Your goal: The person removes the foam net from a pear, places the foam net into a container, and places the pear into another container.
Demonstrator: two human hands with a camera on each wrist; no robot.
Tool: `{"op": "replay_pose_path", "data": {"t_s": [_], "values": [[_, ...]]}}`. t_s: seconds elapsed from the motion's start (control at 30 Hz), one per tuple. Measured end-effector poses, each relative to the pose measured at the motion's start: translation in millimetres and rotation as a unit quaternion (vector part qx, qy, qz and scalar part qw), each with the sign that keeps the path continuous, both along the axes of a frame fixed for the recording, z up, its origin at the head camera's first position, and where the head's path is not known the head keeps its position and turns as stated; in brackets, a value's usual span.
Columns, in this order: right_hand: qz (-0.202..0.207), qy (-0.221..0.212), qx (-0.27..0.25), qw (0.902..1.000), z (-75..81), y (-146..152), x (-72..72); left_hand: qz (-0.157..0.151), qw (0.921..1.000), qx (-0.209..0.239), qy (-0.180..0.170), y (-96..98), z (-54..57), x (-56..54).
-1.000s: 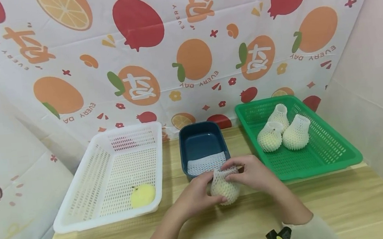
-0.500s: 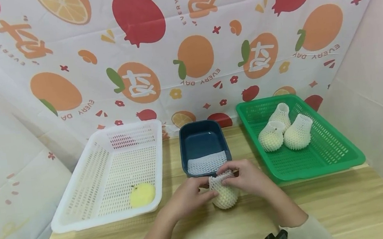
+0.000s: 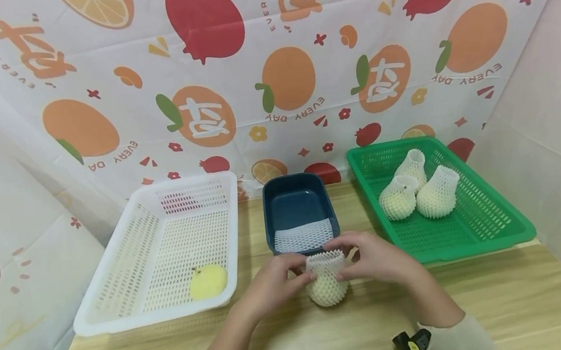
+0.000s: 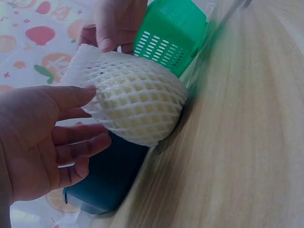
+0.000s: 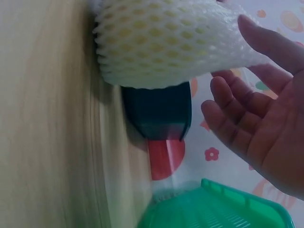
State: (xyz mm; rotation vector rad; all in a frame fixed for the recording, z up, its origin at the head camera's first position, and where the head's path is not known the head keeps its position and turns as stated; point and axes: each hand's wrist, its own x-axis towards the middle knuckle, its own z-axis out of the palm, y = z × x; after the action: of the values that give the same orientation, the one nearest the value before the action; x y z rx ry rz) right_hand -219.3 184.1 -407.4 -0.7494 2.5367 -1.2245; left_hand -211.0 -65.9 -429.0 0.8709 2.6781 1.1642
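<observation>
Grip's a light pinch on both sides: left hand (image 3: 273, 285) and right hand (image 3: 373, 259) each have thumb and finger on the neck of the foam net sleeve (image 3: 325, 261), lower middle of the frame. Inside sits a pale yellow fruit (image 3: 327, 293), neck end up, seemingly resting on the counter (image 3: 327, 339). Sleeve's probably super light and stretchy; the fruit looks firm but bruisable, so cupping its round bottom seems safest. Palms face each other, spare fingers loosely bent.
</observation>
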Motion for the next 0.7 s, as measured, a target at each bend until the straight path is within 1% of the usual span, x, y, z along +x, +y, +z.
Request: {"op": "replay_pose_path", "data": {"t_s": [0.13, 0.23, 0.3, 0.4, 0.5, 0.6, 0.7], "values": [[0.011, 0.019, 0.026, 0.9994, 1.1, 4.2, -1.0, 0.006, 0.9999, 0.008, 0.012, -0.8, 0.0, 0.2], [0.016, 0.028, 0.030, 0.9990, 0.7, 6.4, -2.3, 0.014, 0.9997, 0.005, 0.017, -1.7, 0.8, 0.8], [0.020, 0.026, 0.030, 0.9990, 0.3, 7.3, -2.9, 0.014, 0.9999, 0.000, 0.009, -2.0, 1.5, 0.9], [0.026, 0.021, 0.029, 0.9990, -0.8, 7.2, -2.9, 0.005, 1.0000, -0.002, -0.008, -1.6, 2.0, 0.4], [0.030, 0.028, 0.033, 0.9986, -1.8, 4.8, -2.1, -0.003, 0.9998, 0.001, -0.019, 0.1, 1.4, -0.1], [0.031, 0.037, 0.034, 0.9983, -2.5, 1.6, -1.3, -0.007, 0.9999, 0.005, -0.008, 2.4, 0.9, 0.1], [0.026, 0.045, 0.029, 0.9982, -2.8, -1.0, -0.7, -0.003, 0.9999, 0.012, 0.006, 4.5, 1.4, 1.3]]}}
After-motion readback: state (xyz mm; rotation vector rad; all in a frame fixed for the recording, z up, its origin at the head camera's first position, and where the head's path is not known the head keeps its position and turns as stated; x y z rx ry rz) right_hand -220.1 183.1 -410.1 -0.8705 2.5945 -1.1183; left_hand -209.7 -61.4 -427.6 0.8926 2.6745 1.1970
